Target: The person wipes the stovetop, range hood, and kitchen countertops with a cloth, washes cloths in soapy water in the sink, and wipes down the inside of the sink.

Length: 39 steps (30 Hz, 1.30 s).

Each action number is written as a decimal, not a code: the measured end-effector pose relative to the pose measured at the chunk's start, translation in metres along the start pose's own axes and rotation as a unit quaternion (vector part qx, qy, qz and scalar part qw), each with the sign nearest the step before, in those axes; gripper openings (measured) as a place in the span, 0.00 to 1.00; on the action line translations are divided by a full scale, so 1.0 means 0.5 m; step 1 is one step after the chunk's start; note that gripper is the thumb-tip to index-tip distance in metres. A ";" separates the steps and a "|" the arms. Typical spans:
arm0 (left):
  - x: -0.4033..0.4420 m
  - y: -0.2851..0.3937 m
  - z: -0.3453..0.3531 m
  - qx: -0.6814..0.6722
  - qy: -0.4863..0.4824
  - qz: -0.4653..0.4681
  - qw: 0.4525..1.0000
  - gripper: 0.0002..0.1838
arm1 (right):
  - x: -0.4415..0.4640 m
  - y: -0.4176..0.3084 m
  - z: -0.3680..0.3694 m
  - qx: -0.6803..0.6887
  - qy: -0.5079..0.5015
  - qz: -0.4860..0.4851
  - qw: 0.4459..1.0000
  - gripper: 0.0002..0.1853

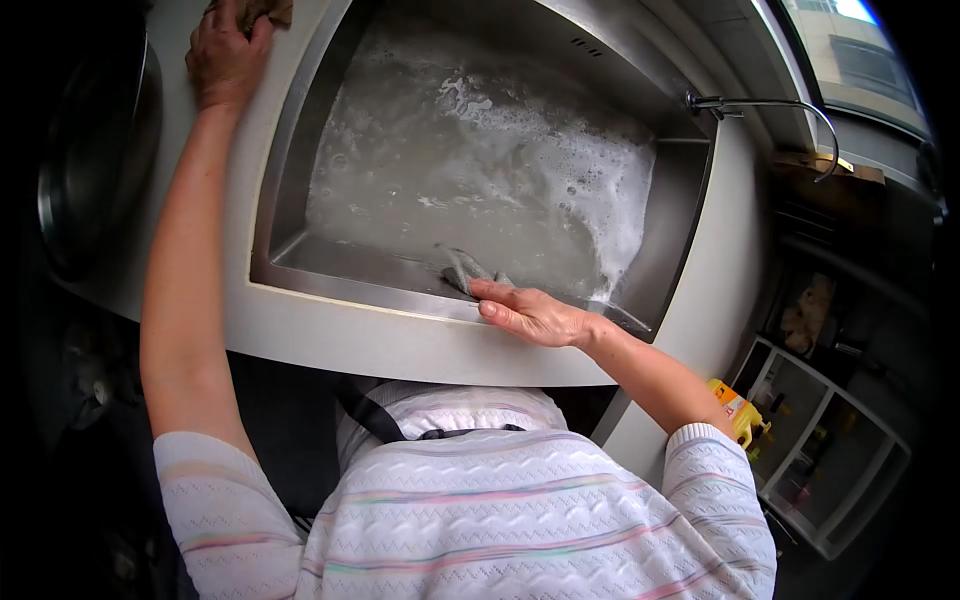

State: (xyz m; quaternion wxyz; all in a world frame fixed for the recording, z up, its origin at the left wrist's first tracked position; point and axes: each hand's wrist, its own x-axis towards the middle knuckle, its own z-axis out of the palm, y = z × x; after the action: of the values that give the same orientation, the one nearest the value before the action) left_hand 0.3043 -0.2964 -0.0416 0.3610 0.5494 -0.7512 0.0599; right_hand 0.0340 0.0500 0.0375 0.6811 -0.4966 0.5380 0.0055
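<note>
A large steel sink (685, 190) holds cloudy, soapy water with white foam along its right side. My right hand (540, 315) is at the sink's front rim, its fingers closed on a wet grey cloth (463, 270) that lies against the inner front wall. Far off at the upper left, my left hand (228, 60) rests on the white countertop (330, 325), fingers curled at a brown, crumpled cloth (268, 12). Part of that brown cloth is cut off by the frame's top edge.
A curved metal faucet (770, 103) stands at the sink's right rear, near a window (865, 60). On the left sits a round metal pan or lid (95, 150). At lower right are a yellow container (738, 412) and a white-framed shelf unit (825, 440).
</note>
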 end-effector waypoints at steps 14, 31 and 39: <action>0.000 0.038 -0.034 -0.020 -0.009 -0.007 1.000 0.33 | -0.129 0.450 -0.139 -0.458 -0.150 0.242 0.842 0.16; 0.004 0.038 -0.038 -0.058 -0.010 -0.005 0.998 0.30 | -0.028 0.455 -0.323 -0.628 0.011 0.278 0.727 0.17; 0.002 0.043 -0.041 -0.025 -0.011 -0.022 0.999 0.31 | -0.048 0.480 -0.128 -0.497 0.007 0.253 0.830 0.14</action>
State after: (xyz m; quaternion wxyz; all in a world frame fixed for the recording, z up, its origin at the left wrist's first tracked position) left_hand 0.2954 -0.2789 -0.0195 0.3672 0.5570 -0.7445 0.0271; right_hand -0.1526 0.1405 -0.1010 0.3133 -0.6143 0.5743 0.4411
